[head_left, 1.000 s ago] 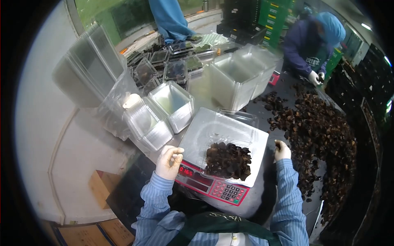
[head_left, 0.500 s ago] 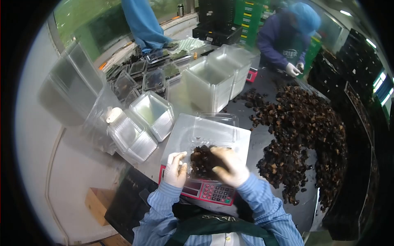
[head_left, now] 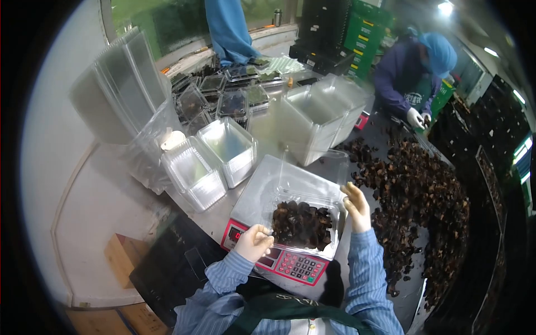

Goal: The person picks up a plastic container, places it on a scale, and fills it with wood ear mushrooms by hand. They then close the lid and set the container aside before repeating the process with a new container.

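Observation:
A clear plastic clamshell box (head_left: 335, 215) sits on the scale, its see-through lid (head_left: 310, 173) folded back on the far side. Dark brown pieces that look like wood ear mushrooms (head_left: 301, 224) fill its base. My gloved left hand (head_left: 254, 243) is closed at the box's front left corner, fingertips pinched against the rim. On the right side, my gloved right hand (head_left: 357, 207) is raised beside the box, fingers extended and slightly bent near the lid's edge; nothing shows in it. Under the box is a scale (head_left: 301, 268) with a red keypad panel.
A large heap of the same mushrooms (head_left: 424, 195) covers the table at right. Stacked clear boxes (head_left: 195, 173) and taller stacks (head_left: 312, 120) stand behind the scale. Filled, lidded boxes (head_left: 231, 103) lie farther back. A co-worker (head_left: 410, 78) handles pieces across the table.
My right hand has lifted off the mushrooms and moved to the right side of the box. My left hand has closed at the front left corner. The camera view has shifted.

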A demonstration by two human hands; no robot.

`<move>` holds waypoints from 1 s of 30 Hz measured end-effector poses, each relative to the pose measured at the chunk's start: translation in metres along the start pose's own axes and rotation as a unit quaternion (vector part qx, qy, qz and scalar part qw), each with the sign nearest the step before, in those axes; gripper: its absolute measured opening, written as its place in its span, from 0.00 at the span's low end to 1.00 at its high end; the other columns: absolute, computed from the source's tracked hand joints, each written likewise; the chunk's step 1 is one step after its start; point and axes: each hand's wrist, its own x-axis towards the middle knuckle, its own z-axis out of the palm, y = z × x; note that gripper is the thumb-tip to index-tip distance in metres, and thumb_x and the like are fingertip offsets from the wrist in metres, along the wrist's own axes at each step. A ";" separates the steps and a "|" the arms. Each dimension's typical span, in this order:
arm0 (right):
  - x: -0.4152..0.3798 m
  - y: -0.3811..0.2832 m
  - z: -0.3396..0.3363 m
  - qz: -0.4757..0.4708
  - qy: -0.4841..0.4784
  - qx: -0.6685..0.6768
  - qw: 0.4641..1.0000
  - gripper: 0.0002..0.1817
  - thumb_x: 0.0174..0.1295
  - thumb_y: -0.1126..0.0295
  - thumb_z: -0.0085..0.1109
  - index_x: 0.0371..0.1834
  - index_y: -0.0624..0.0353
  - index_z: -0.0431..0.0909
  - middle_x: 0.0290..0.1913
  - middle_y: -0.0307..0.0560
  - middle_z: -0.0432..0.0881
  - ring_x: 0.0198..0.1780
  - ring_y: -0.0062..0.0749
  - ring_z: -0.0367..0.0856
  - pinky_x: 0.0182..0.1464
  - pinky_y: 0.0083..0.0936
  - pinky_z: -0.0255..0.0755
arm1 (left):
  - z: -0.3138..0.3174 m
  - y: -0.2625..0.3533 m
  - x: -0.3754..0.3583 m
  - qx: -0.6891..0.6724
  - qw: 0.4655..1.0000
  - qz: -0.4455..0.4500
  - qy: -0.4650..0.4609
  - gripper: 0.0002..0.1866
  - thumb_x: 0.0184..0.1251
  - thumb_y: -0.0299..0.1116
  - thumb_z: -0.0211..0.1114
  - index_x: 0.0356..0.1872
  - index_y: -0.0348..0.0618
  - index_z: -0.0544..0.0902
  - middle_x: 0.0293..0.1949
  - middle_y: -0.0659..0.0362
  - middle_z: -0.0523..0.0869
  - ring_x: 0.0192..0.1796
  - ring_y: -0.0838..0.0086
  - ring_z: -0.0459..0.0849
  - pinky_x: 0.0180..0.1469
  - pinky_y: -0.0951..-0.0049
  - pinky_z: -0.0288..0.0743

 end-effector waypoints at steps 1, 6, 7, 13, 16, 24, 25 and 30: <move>-0.007 -0.005 -0.004 -0.024 -0.009 0.026 0.999 0.26 0.55 0.77 0.53 0.59 0.65 0.61 0.53 0.51 0.72 0.48 0.26 0.71 0.50 0.21 0.65 | -0.002 -0.005 0.003 -0.014 1.000 0.009 -0.013 0.08 0.62 0.23 0.53 0.42 0.38 0.68 0.27 0.53 0.79 0.24 0.74 0.79 0.24 0.79 0.74; -0.071 -0.015 -0.012 0.049 -0.102 -0.071 0.991 0.16 0.49 0.79 0.61 0.44 0.64 0.72 0.41 0.42 0.77 0.34 0.18 0.73 0.39 0.17 0.69 | -0.015 -0.009 0.003 -0.212 0.974 -0.049 -0.071 0.08 0.66 0.32 0.51 0.41 0.40 0.69 0.29 0.49 0.79 0.29 0.64 0.82 0.30 0.72 0.80; -0.083 -0.012 -0.009 0.050 -0.089 -0.093 0.990 0.17 0.50 0.79 0.60 0.44 0.65 0.71 0.38 0.42 0.77 0.34 0.17 0.72 0.38 0.15 0.68 | -0.013 -0.009 0.002 -0.186 0.980 -0.046 -0.060 0.08 0.65 0.31 0.51 0.42 0.39 0.69 0.29 0.49 0.79 0.29 0.65 0.82 0.30 0.72 0.80; -0.100 0.000 0.000 0.227 -0.030 0.065 0.971 0.17 0.54 0.81 0.55 0.47 0.67 0.64 0.33 0.45 0.76 0.27 0.21 0.74 0.30 0.15 0.71 | -0.004 -0.008 0.001 -0.115 0.992 -0.006 -0.047 0.11 0.57 0.17 0.55 0.39 0.40 0.66 0.28 0.51 0.79 0.28 0.68 0.82 0.29 0.74 0.79; -0.099 -0.007 0.004 0.272 -0.047 0.096 0.956 0.14 0.57 0.82 0.49 0.46 0.66 0.62 0.32 0.47 0.75 0.24 0.25 0.75 0.25 0.18 0.72 | 0.000 -0.005 -0.002 -0.073 0.996 0.025 -0.043 0.13 0.56 0.15 0.53 0.39 0.41 0.65 0.27 0.52 0.78 0.27 0.69 0.81 0.27 0.75 0.78; -0.114 0.003 0.011 0.078 -0.013 -0.097 0.992 0.10 0.54 0.83 0.52 0.38 0.62 0.65 0.30 0.43 0.74 0.26 0.23 0.73 0.29 0.17 0.69 | 0.002 -0.007 -0.009 0.011 0.996 0.078 -0.039 0.18 0.55 0.16 0.55 0.46 0.38 0.63 0.29 0.56 0.77 0.33 0.76 0.80 0.34 0.80 0.75; -0.116 0.007 0.010 0.006 0.003 -0.162 0.987 0.11 0.51 0.83 0.53 0.36 0.61 0.66 0.29 0.43 0.74 0.26 0.25 0.74 0.30 0.18 0.69 | 0.001 -0.005 -0.010 0.009 0.996 0.082 -0.043 0.21 0.54 0.17 0.57 0.49 0.38 0.62 0.34 0.55 0.77 0.37 0.74 0.79 0.39 0.78 0.74; -0.107 0.005 0.003 -0.255 0.044 -0.304 0.917 0.15 0.28 0.85 0.57 0.20 0.57 0.67 0.29 0.42 0.77 0.33 0.37 0.74 0.35 0.27 0.68 | 0.005 0.005 -0.004 0.166 0.954 0.249 -0.027 0.32 0.50 0.19 0.61 0.60 0.39 0.61 0.52 0.49 0.75 0.54 0.66 0.75 0.57 0.68 0.67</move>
